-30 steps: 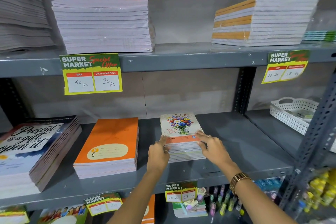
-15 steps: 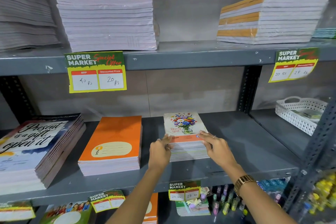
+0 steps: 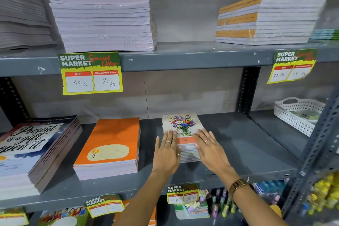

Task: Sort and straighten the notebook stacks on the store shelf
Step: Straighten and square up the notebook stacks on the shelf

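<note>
Currently: squaring floral notebook stack [image 3: 183, 126], frame centre.
Left hand [image 3: 167, 154] and right hand [image 3: 211, 149] flat, fingers released; press sides evenly.

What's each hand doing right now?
Left hand: open, flat against the flower notebook stack.
Right hand: open, flat against the same stack.
</note>
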{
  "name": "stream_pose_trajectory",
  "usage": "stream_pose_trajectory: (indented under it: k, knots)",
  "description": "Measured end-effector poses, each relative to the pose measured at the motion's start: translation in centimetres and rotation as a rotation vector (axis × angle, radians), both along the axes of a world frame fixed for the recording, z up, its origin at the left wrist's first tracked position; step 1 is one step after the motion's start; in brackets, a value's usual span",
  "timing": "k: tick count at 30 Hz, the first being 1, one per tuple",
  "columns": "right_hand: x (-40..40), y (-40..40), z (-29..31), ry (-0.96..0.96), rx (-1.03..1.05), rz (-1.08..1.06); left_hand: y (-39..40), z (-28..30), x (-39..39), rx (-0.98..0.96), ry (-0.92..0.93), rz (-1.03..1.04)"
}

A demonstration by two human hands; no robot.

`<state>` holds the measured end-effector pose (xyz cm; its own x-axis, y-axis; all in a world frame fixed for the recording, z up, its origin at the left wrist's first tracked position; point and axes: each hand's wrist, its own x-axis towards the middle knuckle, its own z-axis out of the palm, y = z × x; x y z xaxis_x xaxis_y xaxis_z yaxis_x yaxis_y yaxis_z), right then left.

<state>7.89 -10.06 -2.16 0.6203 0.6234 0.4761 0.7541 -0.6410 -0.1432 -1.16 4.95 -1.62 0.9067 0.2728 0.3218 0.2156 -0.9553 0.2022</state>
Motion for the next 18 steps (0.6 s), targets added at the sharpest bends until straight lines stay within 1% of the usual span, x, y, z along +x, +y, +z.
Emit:
stream_pose_trajectory:
  k: [4, 12, 18]
  knots:
    - [0.25, 0.29, -0.18, 0.034, -0.007, -0.006, 0.06, -0.51, 0.29, 0.055, -0.006, 0.011]
    - [0.60, 0.40, -0.40, 0.072, 0.052, 0.025, 0.05, -0.55, 0.68, 0.003, -0.046, 0.010]
    - [0.43, 0.55, -0.58, 0.011, 0.040, 0.007, 0.24, -0.74, 0.51, 0.012, -0.028, -0.002]
